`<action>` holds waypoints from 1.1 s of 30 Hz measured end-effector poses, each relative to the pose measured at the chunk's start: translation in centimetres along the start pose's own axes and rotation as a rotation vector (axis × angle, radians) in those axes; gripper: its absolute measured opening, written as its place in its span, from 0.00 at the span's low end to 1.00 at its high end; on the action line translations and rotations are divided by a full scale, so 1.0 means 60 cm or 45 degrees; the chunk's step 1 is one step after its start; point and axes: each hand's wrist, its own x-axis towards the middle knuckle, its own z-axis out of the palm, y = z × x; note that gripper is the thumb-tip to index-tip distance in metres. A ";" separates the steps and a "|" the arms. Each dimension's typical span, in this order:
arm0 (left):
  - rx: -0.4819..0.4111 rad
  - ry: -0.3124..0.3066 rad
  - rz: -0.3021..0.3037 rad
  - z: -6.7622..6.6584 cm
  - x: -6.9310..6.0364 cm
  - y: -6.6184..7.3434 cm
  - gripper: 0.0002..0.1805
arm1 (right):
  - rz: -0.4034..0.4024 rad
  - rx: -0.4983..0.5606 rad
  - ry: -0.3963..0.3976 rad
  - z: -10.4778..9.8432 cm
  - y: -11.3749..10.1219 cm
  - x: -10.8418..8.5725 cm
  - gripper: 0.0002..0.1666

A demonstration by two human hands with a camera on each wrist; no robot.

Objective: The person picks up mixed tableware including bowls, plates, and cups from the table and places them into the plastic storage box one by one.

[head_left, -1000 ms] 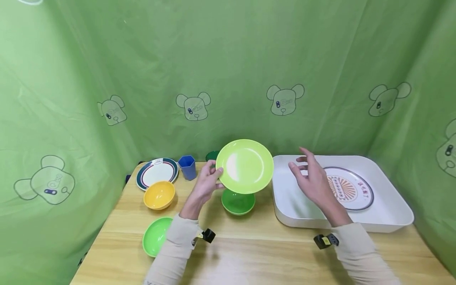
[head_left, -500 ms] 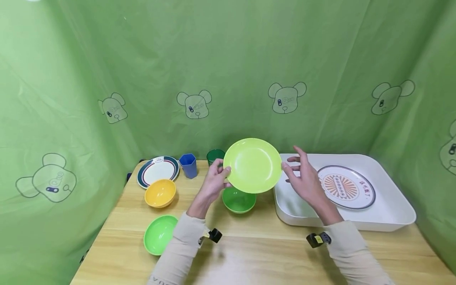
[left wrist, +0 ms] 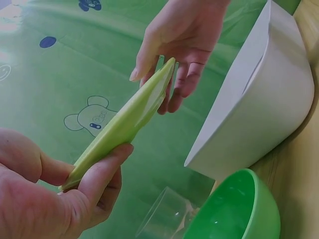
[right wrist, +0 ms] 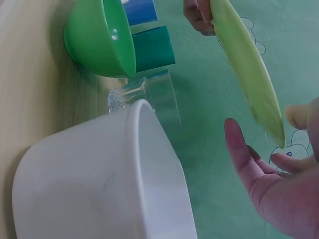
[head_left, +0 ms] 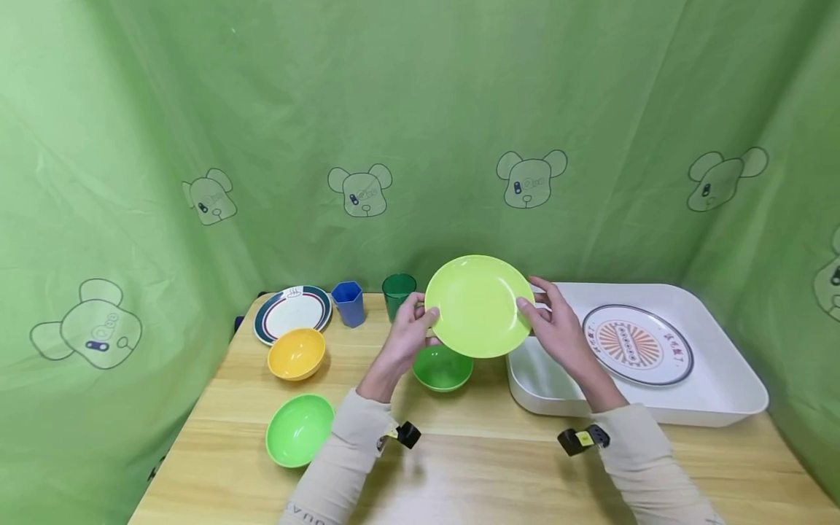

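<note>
My left hand pinches the left rim of a lime-green plate, thumb on its face and fingers behind. The plate is held in the air, tilted toward the head camera, and shows edge-on in the left wrist view. My right hand is at the opposite rim; in the head view its thumb overlaps the plate. In the right wrist view the rim lies between that hand's spread thumb and loose fingers, with gaps showing; firm contact cannot be made out. Below the plate stands a green bowl, partly covered by it.
A white tray at right holds a white patterned plate. At left are a dark-rimmed plate, an orange bowl, a light green bowl and a blue cup. Behind stand a green cup and a clear cup.
My left hand has carried the lime-green plate to the right. My right hand has come in from the right to the plate's other rim, its thumb now over the face.
</note>
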 end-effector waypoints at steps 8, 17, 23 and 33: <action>0.018 0.002 -0.020 0.004 0.002 -0.004 0.12 | 0.051 0.141 -0.041 0.000 -0.001 0.000 0.40; 0.045 -0.001 -0.002 0.000 0.001 -0.008 0.15 | 0.134 0.232 -0.064 0.001 -0.004 -0.001 0.40; 0.068 -0.032 -0.019 0.003 0.001 -0.014 0.16 | 0.164 0.220 -0.068 -0.002 -0.002 -0.005 0.42; 0.088 -0.038 -0.052 0.001 0.003 -0.021 0.16 | 0.158 0.240 -0.051 -0.001 0.000 -0.008 0.42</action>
